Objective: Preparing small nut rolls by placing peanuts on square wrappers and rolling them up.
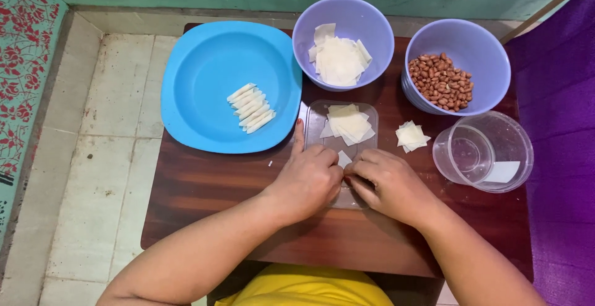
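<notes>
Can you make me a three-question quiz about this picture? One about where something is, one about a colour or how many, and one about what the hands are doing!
1. Where do the finished white rolls lie?
A. in the blue plate
B. in the bowl of peanuts
C. on the floor

2. How many purple bowls stand on the table?
A. one
B. two
C. four

3. What are the left hand and right hand doing?
A. resting far apart
B. lifting the plate
C. pinching one small white sheet together

Answers:
1 A: the rolls lie side by side inside the blue plate.
2 B: one purple bowl holds white sheets, the other bowl holds peanuts.
3 C: both hands' fingertips meet on the small sheet over the clear tray.
</notes>
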